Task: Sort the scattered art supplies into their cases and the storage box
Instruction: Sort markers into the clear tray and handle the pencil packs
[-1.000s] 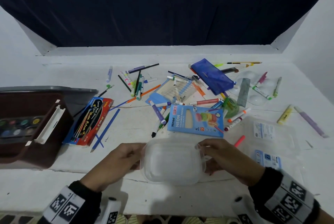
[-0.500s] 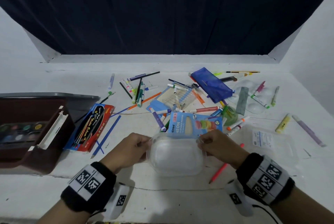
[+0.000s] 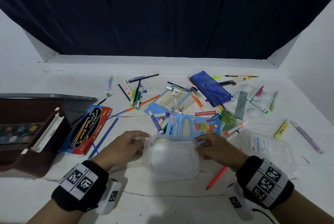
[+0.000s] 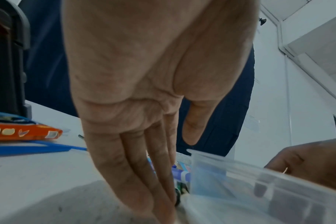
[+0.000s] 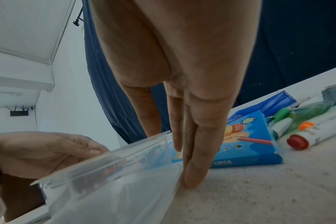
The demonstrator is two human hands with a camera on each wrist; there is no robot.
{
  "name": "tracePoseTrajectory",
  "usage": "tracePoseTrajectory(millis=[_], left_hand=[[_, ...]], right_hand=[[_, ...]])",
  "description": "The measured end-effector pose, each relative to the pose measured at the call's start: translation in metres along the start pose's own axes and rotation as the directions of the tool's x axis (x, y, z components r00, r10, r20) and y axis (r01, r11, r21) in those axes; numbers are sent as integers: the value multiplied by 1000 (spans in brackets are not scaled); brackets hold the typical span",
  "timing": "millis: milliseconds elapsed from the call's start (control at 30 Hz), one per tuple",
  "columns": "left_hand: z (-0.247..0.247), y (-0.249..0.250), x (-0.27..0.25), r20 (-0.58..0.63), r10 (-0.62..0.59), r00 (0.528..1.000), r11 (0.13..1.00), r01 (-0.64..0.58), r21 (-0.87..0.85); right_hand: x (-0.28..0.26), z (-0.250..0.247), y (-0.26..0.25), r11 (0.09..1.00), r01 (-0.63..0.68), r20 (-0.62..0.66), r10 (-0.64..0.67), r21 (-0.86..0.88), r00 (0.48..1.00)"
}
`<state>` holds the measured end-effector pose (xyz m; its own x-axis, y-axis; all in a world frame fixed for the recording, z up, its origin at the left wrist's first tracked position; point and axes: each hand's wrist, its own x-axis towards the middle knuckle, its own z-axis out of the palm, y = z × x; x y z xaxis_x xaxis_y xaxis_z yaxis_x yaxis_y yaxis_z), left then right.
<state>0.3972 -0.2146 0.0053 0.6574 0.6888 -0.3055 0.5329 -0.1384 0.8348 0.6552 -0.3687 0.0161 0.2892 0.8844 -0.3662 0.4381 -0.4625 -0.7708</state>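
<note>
Clear glossy plastic tub (image 3: 171, 158), matt rough white table (image 3: 162, 205), cardboard pencil box (image 3: 194, 127)

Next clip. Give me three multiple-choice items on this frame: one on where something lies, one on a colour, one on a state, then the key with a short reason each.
1. Where does the clear tub sit?
A. Between the two hands
B. Inside the brown box
C. On the blue pouch

2. What colour is the pencil by the right hand?
A. Green
B. Coral pink
C. Black

3. How is the tub?
A. Lidded
B. Packed with markers
C. Open, nothing seen inside

Key:
1. A: the left hand and right hand flank it at the near edge of the table.
2. B: its shaft shows coral pink in the head view.
3. C: no lid sits on it, and its pale floor shows through.
</note>
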Motion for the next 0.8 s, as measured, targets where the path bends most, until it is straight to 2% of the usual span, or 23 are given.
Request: tracePoseTrajectory(millis=[67, 167, 267, 400, 700, 800], left_hand=[[-7, 7, 10, -50, 119, 992, 982, -110, 154], [-14, 21, 27, 58, 252, 966, 891, -255, 375], [-14, 38, 44, 209, 255, 944, 759, -329, 561], [-9, 44, 63, 290, 233, 928, 629, -372, 683], [0, 41, 78, 226, 279, 933, 633, -356, 687], [-1, 41, 77, 192, 292, 937, 660, -343, 669]], right_hand=[[0, -1, 0, 1000, -7, 13, 7, 19, 1000], [0, -3, 1, 1000, 23, 30, -23, -7, 999], [-2, -5, 2, 993, 77, 34, -75, -89, 997], [-6, -7, 5, 982, 126, 12, -125, -143, 992], [-8, -6, 13, 972, 140, -2, -143, -187, 990], [-8, -5, 13, 977, 127, -2, -129, -173, 992]])
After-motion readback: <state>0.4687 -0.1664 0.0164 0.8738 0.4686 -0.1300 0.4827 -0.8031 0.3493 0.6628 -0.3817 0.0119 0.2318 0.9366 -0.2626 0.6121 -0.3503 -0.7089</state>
